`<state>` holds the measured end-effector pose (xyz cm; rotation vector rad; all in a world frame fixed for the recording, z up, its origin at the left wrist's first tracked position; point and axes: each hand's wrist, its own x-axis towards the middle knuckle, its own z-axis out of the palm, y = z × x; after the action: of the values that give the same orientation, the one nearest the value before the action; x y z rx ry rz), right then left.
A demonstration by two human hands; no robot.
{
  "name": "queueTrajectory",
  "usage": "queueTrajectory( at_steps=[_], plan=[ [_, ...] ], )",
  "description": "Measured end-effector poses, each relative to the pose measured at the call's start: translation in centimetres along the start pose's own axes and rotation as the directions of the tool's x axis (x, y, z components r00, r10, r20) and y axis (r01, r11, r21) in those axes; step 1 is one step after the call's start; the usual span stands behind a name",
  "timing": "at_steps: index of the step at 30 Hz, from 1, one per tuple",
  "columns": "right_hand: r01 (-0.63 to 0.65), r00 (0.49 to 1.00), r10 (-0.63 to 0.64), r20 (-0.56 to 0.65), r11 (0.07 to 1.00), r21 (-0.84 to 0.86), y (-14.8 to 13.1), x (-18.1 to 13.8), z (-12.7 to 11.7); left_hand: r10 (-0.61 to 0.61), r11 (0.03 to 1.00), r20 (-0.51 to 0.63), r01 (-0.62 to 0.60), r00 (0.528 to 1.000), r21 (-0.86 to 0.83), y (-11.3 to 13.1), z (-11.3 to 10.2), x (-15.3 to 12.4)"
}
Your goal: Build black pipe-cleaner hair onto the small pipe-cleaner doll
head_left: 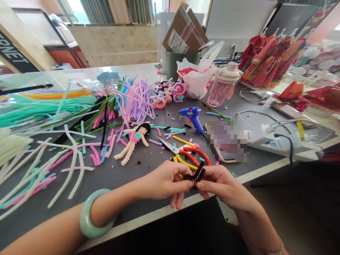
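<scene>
Both hands meet over the table's front edge around a bent piece of black pipe cleaner (pixel 198 171). My left hand (pixel 170 180) pinches its left, looped part between thumb and fingers. On the other side my right hand (pixel 220 180) is closed on the same piece, thumb and forefinger together. Just behind the fingers lie scissors (pixel 183 151) with red handles and pliers (pixel 187 162) with yellow handles, partly covered by the hands. A small pipe-cleaner doll (pixel 135 141) with black hair and a pink top rests to the left.
Behind the scissors is a blue glue gun (pixel 193 118), with a phone (pixel 225 141) right of it. Bundles of coloured pipe cleaners (pixel 138 99) cover the left side. A pink bottle (pixel 223 85), a white plastic bag (pixel 198 76) and a power strip (pixel 278 134) stand farther back and right.
</scene>
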<state>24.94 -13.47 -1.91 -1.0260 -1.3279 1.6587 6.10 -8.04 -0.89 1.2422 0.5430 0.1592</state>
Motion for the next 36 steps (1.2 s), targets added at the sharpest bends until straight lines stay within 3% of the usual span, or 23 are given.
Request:
queueTrajectory(
  at_steps=[4, 12, 17, 27, 36],
  plan=[
    [-0.013, 1.0, 0.013, -0.012, 1.0, -0.002, 0.1, 0.2, -0.1, 0.002, 1.0, -0.015, -0.002, 1.0, -0.001, 0.2, -0.1, 0.1],
    [0.097, 0.966, -0.059, -0.252, 0.986, 0.139, 1.6, 0.9, 0.8, 0.079, 0.966, -0.225, -0.131, 0.971, -0.223, 0.0, 0.1, 0.6],
    [0.119, 0.953, -0.057, -0.296, 0.973, 0.196, 1.7, 0.9, 1.3, 0.116, 0.938, -0.33, -0.213, 0.937, -0.273, -0.1, 0.3, 0.7],
    [0.133, 0.954, -0.046, -0.297, 0.95, 0.282, 1.7, 1.1, 1.8, 0.162, 0.925, -0.366, -0.27, 0.916, -0.267, -0.4, 0.6, 0.6],
    [0.195, 0.928, -0.053, -0.37, 0.914, 0.357, 1.6, 1.6, 3.1, 0.185, 0.916, -0.397, -0.304, 0.899, -0.261, -0.2, 0.7, 0.5]
  ],
)
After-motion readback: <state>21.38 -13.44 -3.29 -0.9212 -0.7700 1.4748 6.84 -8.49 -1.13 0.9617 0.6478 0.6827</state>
